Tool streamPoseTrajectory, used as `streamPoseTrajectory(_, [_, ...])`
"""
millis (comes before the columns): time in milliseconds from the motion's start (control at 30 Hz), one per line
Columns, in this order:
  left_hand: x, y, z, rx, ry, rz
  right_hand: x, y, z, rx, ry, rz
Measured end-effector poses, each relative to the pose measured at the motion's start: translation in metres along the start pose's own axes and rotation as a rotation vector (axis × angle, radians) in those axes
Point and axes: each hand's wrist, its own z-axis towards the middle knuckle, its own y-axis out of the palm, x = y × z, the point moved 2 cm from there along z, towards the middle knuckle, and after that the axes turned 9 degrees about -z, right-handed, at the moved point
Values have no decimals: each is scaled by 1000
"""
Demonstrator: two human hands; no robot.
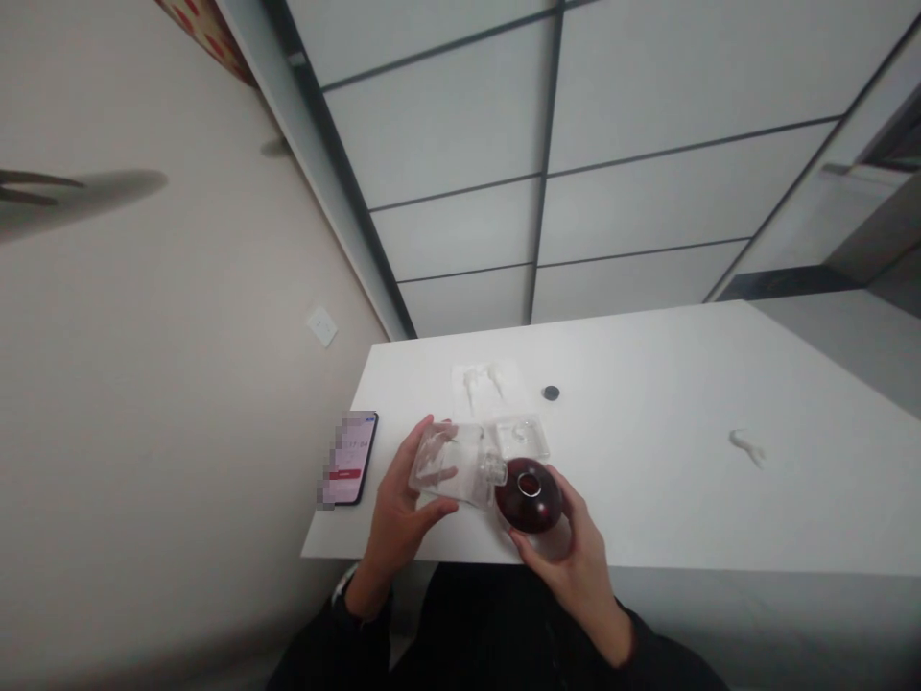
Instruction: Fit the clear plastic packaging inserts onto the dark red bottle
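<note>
So we've got a clear bottle (467, 480) up in our left hand (399, 509), lying on its side with the neck pointing right. Fingers are wrapped round the far side and the thumb is on the near side, so yeah, a proper grasp. Our right hand (581, 557) has a round, dark red vessel (532, 518) cupped between thumb and fingers, with a shiny ring around the hole on top. The bottle's mouth is right up at the vessel's left side, but we can't tell if they're actually touching. Both are near the front edge of the desk (648, 403), left of its middle.

Just behind them there's a shallow clear tray (533, 442), and past that, toward the back edge, a white sheet (482, 395) with a couple of pale, thin pieces (495, 381) on it. A small dark disc (551, 393) sits right of the sheet. Our phone (358, 465) lies along the left edge, screen up, and a crumpled white strip (748, 447) is well off toward the right edge.
</note>
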Motion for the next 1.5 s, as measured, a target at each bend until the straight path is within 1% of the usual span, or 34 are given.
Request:
streamPoseTrajectory(167, [14, 10, 9, -72, 16, 120, 0, -1, 2, -9, -14, 53])
streamPoseTrajectory(333, [31, 17, 17, -111, 37, 238, 2, -2, 1, -60, -12, 28])
streamPoseTrajectory(500, [48, 27, 25, -151, -49, 248, 2, -1, 0, -54, -5, 40])
streamPoseTrajectory(567, [54, 31, 27, -178, -58, 265, 3, -1, 0, -56, -3, 44])
streamPoseTrajectory(733, [65, 42, 30, -258, 0, 396, 4, 0, -1, -68, -10, 52])
streamPoseTrajectory(900, [77, 53, 34, -250, -27, 289, 1, 0, 0, -26, -18, 71])
streamPoseTrajectory(933, [79, 55, 34, -264, -14, 301, 0, 0, 1, -23, -15, 71])
streamPoseTrajectory(1033, [85, 61, 36, -331, 50, 464, -1, -1, 1, -32, -6, 73])
streamPoseTrajectory(1100, [88, 63, 37, -319, 13, 487, -2, -1, 2, -30, -6, 75])
streamPoseTrajectory(1167, [89, 64, 38, -277, -77, 385, -2, -2, 2, -24, -8, 80])
streamPoseTrajectory(1200, [90, 64, 38, -278, -99, 350, -2, -2, 2, -23, -8, 85])
streamPoseTrajectory(1233, [91, 65, 38, -313, -92, 369, -3, -2, 2, -20, -7, 93])
streamPoseTrajectory(1267, [93, 66, 37, -383, -52, 459, -3, -1, 2, -18, -6, 101])
streamPoseTrajectory(1300, [95, 68, 36, -480, 21, 610, -3, -1, 2, -14, -4, 107])
streamPoseTrajectory(1367, [99, 72, 33, -686, 228, 981, -2, 0, 1, -5, 5, 113])
streamPoseTrajectory(1400, [101, 74, 32, -765, 333, 1141, -1, 1, 0, -2, 11, 113])
streamPoseTrajectory(1467, [105, 80, 30, -857, 489, 1350, 0, 1, -1, -3, 27, 111])
streamPoseTrajectory(1500, [107, 83, 30, -882, 532, 1408, 1, 2, -1, -1, 34, 110])
